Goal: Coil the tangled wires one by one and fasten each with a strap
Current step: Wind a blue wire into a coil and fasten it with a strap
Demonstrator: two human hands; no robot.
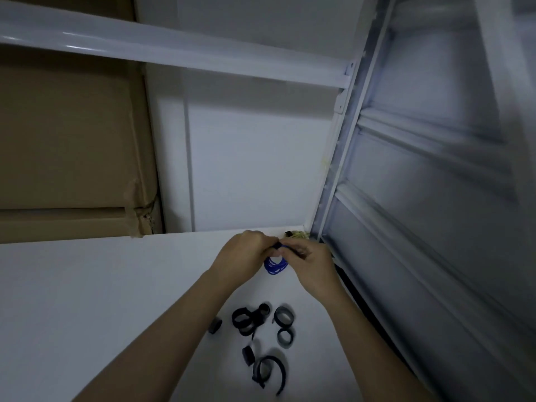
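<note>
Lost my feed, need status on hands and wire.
Left hand and right hand grip blue wire coil, black strap going on. Spare straps near. Nothing blocking.

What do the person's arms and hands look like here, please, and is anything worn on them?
Both forearms are bare up to the bottom edge of the picture: no sleeves show. The left hand and the right hand wear no gloves. No watch, bracelet or ring is visible, though the fingers are small and slightly blurred, so a thin ring cannot be ruled out.
</note>
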